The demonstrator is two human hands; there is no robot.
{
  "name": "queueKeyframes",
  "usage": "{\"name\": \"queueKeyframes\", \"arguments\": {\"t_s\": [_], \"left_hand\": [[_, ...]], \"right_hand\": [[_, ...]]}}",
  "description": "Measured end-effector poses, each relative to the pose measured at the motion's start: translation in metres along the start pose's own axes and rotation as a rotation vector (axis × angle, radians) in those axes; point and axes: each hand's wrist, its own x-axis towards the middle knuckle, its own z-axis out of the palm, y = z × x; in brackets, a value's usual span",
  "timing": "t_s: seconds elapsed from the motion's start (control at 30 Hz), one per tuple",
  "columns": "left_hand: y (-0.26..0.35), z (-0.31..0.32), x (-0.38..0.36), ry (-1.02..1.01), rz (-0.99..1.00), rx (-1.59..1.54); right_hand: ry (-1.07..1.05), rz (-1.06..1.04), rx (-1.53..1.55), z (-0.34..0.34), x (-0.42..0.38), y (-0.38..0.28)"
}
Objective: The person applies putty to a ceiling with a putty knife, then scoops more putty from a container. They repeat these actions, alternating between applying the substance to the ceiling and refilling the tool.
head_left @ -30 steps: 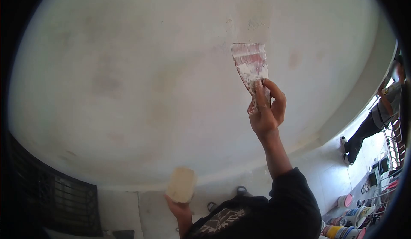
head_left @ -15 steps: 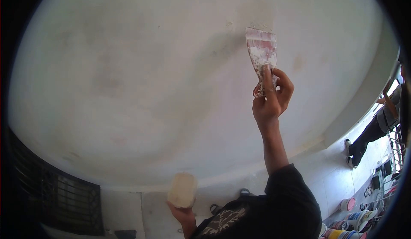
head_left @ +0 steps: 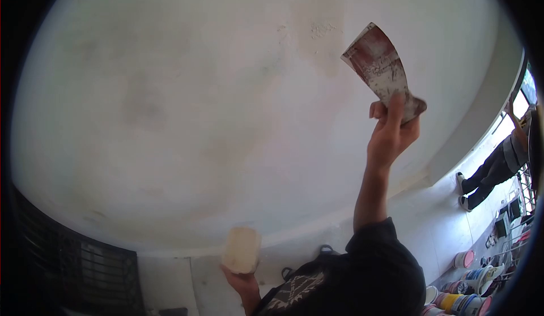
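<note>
My right hand (head_left: 391,132) is raised, its fingers wrapped round the handle of a putty knife (head_left: 375,61). White and reddish residue coats the wide blade, which is tilted up to the left. Left of the blade, a darker patch (head_left: 320,10) with rough crumbs of filler shows on the pale plastered surface (head_left: 226,78); the blade looks apart from that patch. Low in the view my left hand (head_left: 243,284) grips the lower end of a pale cream, rounded rectangular block or tub (head_left: 241,250). Whether it is hollow cannot be made out.
At the right edge stands another person (head_left: 498,160) in dark trousers, near a bright opening. Several paint buckets (head_left: 463,259) and other gear crowd the floor at lower right. A dark barred window (head_left: 90,265) is at lower left.
The putty knife has moved right and away from the patch, turning so its blade tilts left. More of the rough patch is uncovered. My left hand keeps its hold, nearly still.
</note>
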Motion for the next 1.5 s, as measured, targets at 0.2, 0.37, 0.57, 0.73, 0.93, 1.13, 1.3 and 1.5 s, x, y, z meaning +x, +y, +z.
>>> {"name": "queueKeyframes", "arguments": {"t_s": [0.2,0.37,0.57,0.73,0.93,1.13,1.3,1.5], "left_hand": [[0.008,-0.014,-0.014,-0.014,0.024,-0.003],[0.011,-0.008,-0.015,-0.041,0.026,0.007],[0.048,-0.011,-0.025,-0.035,-0.004,-0.024],[0.101,-0.045,-0.077,-0.085,0.046,-0.002],[0.096,-0.061,-0.08,-0.072,0.085,0.001],[0.122,-0.059,-0.14,-0.006,0.086,-0.046],[0.121,-0.059,-0.151,-0.011,0.101,-0.045],[0.126,-0.063,-0.152,-0.008,0.117,-0.041]], "right_hand": [[-0.147,0.301,0.238,-0.027,0.052,-0.006],[-0.203,0.348,0.257,-0.028,0.062,-0.001],[-0.249,0.343,0.253,0.004,0.054,-0.023],[-0.256,0.35,0.33,0.027,0.036,-0.099],[-0.254,0.373,0.363,0.025,0.03,-0.098],[-0.256,0.377,0.385,0.024,0.037,-0.156],[-0.266,0.353,0.374,0.026,0.036,-0.168],[-0.266,0.296,0.321,0.034,0.031,-0.177]]}}
